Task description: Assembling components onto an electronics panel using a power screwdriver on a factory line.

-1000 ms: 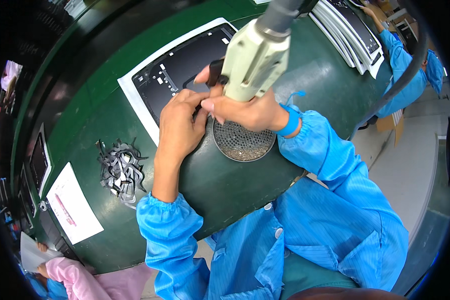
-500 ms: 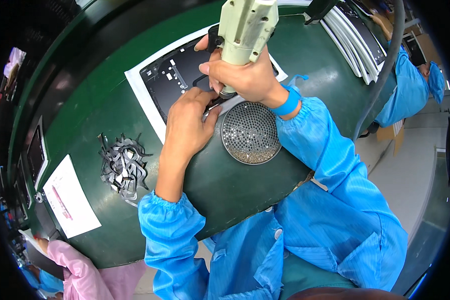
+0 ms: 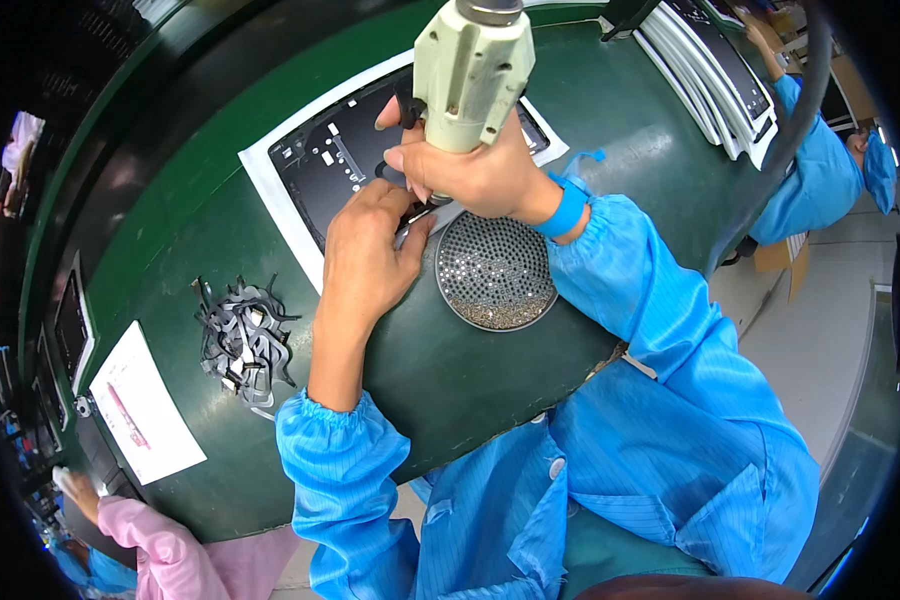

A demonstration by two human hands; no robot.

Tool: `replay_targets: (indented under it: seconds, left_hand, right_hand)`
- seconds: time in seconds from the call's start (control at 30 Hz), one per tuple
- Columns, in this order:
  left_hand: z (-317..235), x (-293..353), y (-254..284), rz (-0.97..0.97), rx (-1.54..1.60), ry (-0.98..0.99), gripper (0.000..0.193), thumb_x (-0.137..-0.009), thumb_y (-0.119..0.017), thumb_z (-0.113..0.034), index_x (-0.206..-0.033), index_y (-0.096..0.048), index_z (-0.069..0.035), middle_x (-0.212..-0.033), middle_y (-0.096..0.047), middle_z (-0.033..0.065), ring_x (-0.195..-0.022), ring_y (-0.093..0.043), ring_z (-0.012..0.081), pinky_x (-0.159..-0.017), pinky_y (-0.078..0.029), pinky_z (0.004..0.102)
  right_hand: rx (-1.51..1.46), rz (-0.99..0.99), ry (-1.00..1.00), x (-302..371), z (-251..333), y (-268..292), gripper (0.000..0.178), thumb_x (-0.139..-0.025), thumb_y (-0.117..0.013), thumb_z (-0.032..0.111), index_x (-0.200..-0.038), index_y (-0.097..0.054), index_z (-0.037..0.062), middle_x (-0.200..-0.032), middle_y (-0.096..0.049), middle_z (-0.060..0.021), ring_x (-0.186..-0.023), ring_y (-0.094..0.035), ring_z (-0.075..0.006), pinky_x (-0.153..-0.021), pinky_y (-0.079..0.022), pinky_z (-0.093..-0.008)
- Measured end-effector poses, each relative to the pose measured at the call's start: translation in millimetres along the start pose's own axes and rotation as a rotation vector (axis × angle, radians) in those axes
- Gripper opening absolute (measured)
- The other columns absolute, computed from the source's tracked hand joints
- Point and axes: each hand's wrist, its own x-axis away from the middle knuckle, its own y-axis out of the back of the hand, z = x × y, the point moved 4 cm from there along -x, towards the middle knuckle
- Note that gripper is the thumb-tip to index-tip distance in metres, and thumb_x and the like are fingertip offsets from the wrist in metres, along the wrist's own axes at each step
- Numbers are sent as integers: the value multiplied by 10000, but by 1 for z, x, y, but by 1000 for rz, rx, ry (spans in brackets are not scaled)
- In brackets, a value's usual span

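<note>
My right hand [image 3: 490,178] is wrapped round a pale green electric screwdriver [image 3: 472,78], which points down at the near edge of a black laptop panel [image 3: 310,185]. Right beside its tip, my left hand [image 3: 368,255] has thumb and fingers closed together at that same edge. A small dark piece shows between them, too hidden to name. The panel lies on a white sheet [image 3: 288,232]. Just below my right hand sits a round perforated screw tray [image 3: 492,262], with many small screws in its holes and loose ones gathered at its near side.
A tangled heap of grey and black flat cables [image 3: 250,335] lies to the left, with a printed paper [image 3: 150,410] farther left. Stacked panels [image 3: 700,85] stand at the far right. A thick grey cable [image 3: 770,180] hangs on the right. Co-workers in pink [image 3: 165,545] and blue [image 3: 810,170] sit nearby.
The screwdriver and my right hand have shifted slightly left and toward me, the tool's upper end now showing. My left hand stays at the panel's edge. The pink-sleeved co-worker's hand has moved.
</note>
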Motion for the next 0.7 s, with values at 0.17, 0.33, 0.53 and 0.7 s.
replay_targets:
  seconds: [0.17,0.33,0.53,0.7]
  left_hand:
    - [-1,0,0,-7,12,-16,163,-707,-694,-87,-813,-621,12,-782,-569,142,-770,-576,327,-677,-454,415]
    - [-1,-1,0,-8,29,8,162,-700,-696,-83,-804,-618,14,-781,-562,146,-770,-567,340,-680,-450,424]
    - [14,-1,41,133,174,249,207,-783,-646,-43,-977,-650,31,-847,-670,170,-728,-648,185,-667,-497,291]
    - [45,17,100,-47,-205,727,320,-764,-722,-264,-832,-672,45,-666,-647,167,-659,-649,202,-606,-492,327]
  right_hand:
    - [15,19,-7,2,0,-2,214,-701,-669,33,-903,-626,-22,-744,-638,-62,-659,-589,-104,-598,-490,-267]
    - [-17,22,-30,0,-1,0,205,-700,-664,21,-897,-627,-22,-703,-627,-51,-629,-572,-90,-574,-483,-266]
    - [-3,-27,40,-2,25,9,222,-742,-666,-20,-954,-605,-42,-610,-586,-24,-477,-557,-87,-441,-439,-237]
    - [24,-35,57,16,45,40,296,-778,-664,-32,-1055,-562,-49,-612,-571,-31,-477,-544,-89,-417,-426,-227]
